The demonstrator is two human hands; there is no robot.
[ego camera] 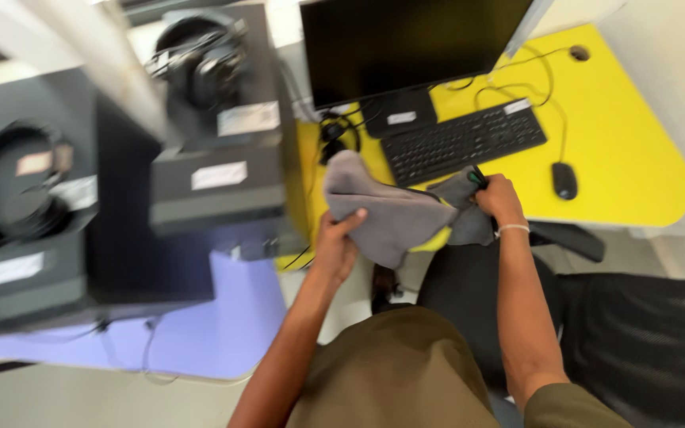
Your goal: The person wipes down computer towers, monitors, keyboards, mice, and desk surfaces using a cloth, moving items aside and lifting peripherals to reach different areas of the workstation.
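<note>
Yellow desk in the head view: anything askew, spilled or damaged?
Nothing spilled or visibly damaged. The keyboard sits at an angle to the yellow desk edge, with loose cables trailing behind it. Both the left hand and right hand grip a grey cloth at the front edge.

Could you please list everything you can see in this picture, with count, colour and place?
cloth: one, grey, held over the desk edge
desk: one, yellow, right
keyboard: one, black, on the desk
mouse: one, black, right of the keyboard
monitor: one, black, top centre
headphones: two pairs, black, on the computer cases
computer cases: two, dark, left
chair: one, black, lower right
left hand: holds the cloth
right hand: grips the cloth
</note>
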